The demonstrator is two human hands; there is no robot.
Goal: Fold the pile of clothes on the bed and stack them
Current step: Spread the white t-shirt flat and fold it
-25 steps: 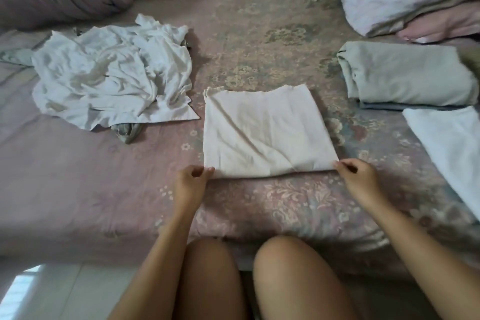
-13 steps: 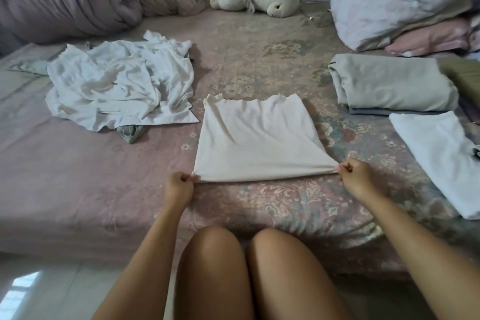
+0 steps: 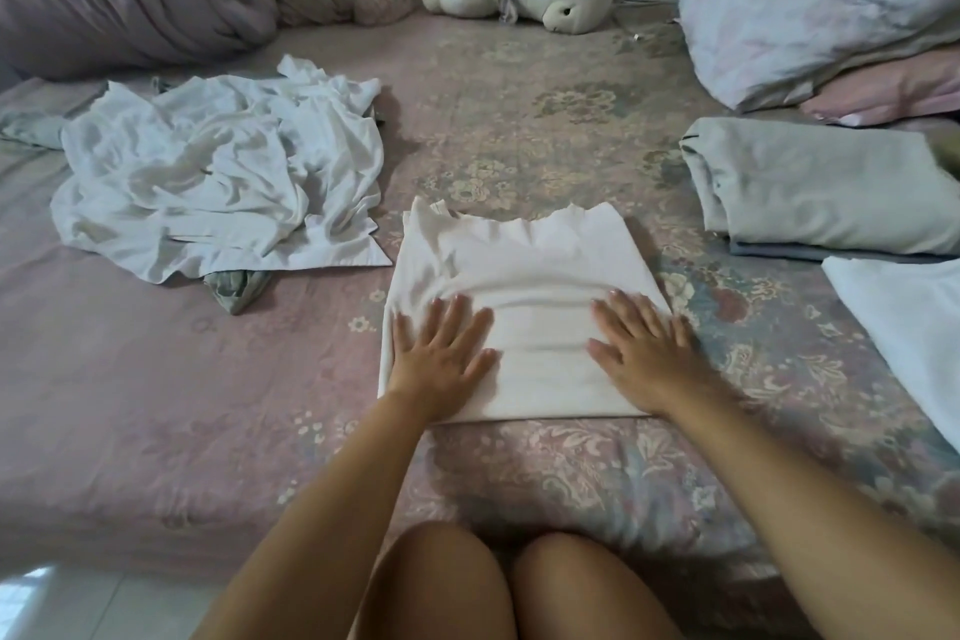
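Clothes on the bed (image 3: 156,431) fell into three groups in the head view, the only view there was. Directly in front of the person lay a cream garment (image 3: 519,286), folded into a rough rectangle with its ragged far edge pointing away. The left hand (image 3: 439,353) lay flat on its near left part, fingers straight and spread, and the right hand (image 3: 644,351) lay flat on its near right part in the same way; neither pinched any cloth. Ripples ran across the fabric between the two palms, so the step in hand looked like smoothing a fold already made.

To the left, well apart from the hands, sat the unfolded pile (image 3: 218,182) of white cloth, crumpled, with a grey-green piece poking out from under its near edge. How many garments it held could not be told.

To the right sat a folded grey-green piece (image 3: 821,187) on top of something darker, and nearer the viewer a flat white piece (image 3: 904,327) cut by the frame edge.

By this showing the task was partly done: at least two items lay folded at the right, one was almost finished under the palms, and the crumpled pile was left. The cream garment had not yet joined any stack, and the pieces at the right lay side by side, so stacking appeared to remain.
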